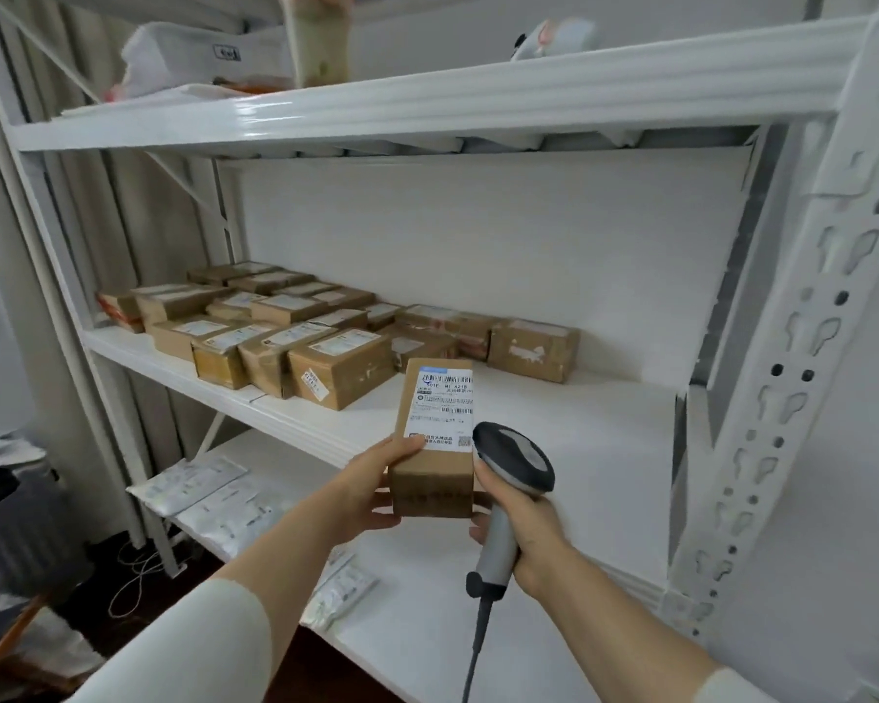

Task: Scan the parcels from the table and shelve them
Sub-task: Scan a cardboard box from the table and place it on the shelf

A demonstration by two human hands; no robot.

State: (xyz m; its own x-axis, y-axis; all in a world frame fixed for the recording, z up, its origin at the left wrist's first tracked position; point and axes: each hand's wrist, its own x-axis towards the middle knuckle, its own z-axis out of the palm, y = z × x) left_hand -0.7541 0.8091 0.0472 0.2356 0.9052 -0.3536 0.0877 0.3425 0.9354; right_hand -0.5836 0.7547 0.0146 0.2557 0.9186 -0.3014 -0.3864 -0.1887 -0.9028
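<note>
A small brown cardboard parcel (435,438) with a white shipping label on top is held in front of the middle shelf (554,428). My left hand (376,487) grips its near left end, thumb on the label. My right hand (521,525) grips the handle of a grey corded barcode scanner (513,461), whose dark head sits right beside the parcel's right edge. Several brown parcels (295,327) stand in rows on the left and back of the same shelf.
The white metal rack has a perforated upright (792,372) on the right. Flat white mailer bags (209,492) lie on the lower shelf (427,601). The top shelf (376,104) carries bags and a carton. A dark bin (11,504) stands at the left.
</note>
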